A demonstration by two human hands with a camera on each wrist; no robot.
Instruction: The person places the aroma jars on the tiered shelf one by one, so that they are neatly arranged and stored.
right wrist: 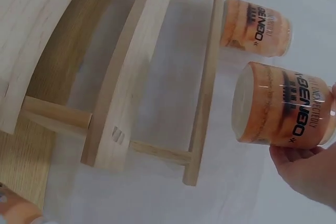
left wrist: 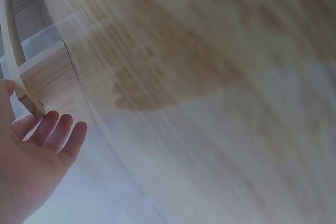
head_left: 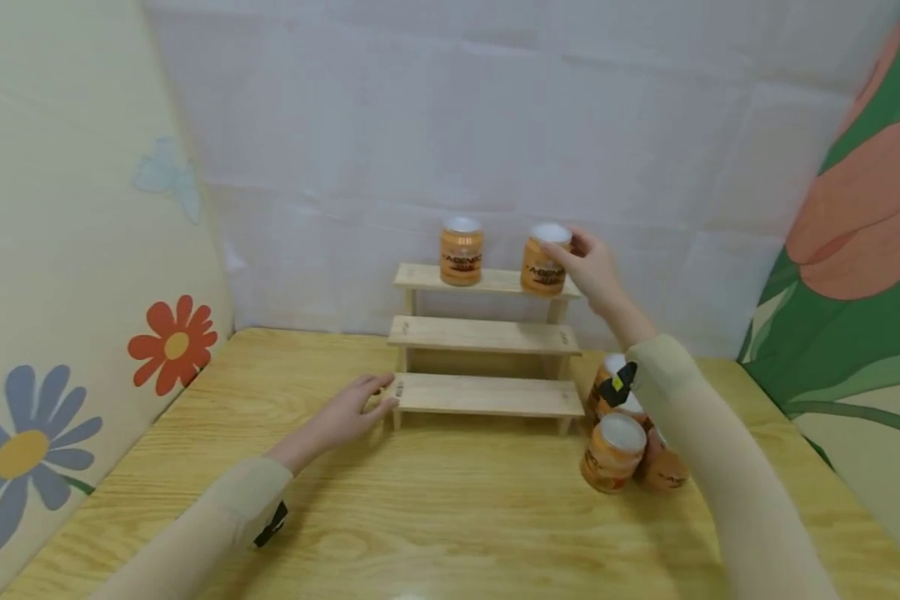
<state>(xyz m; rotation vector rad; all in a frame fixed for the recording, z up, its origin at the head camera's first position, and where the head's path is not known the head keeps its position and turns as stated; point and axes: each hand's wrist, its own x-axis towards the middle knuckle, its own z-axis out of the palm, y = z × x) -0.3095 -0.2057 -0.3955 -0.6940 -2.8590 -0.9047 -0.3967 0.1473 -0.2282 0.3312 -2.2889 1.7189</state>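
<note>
Grips a can (head_left: 540, 271) in the right hand (head_left: 596, 275) above the top shelf (head_left: 501, 281), one o'clock on the rack (head_left: 483, 332); seems to pinch the bottom shelf (head_left: 487, 394), eight o'clock, in the left hand (head_left: 347, 412)

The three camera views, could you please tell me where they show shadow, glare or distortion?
Head: soft shadow beneath the left sleeve; left wrist: pale glare across the tabletop; right wrist: boards of the wooden stand bowed by apparent lens distortion, lettering legible on the held can.

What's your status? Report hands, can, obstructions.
Left hand on bottom shelf's left end. Right hand holding can just above top shelf. Second can alongside, apart; nothing visible blocking.
</note>
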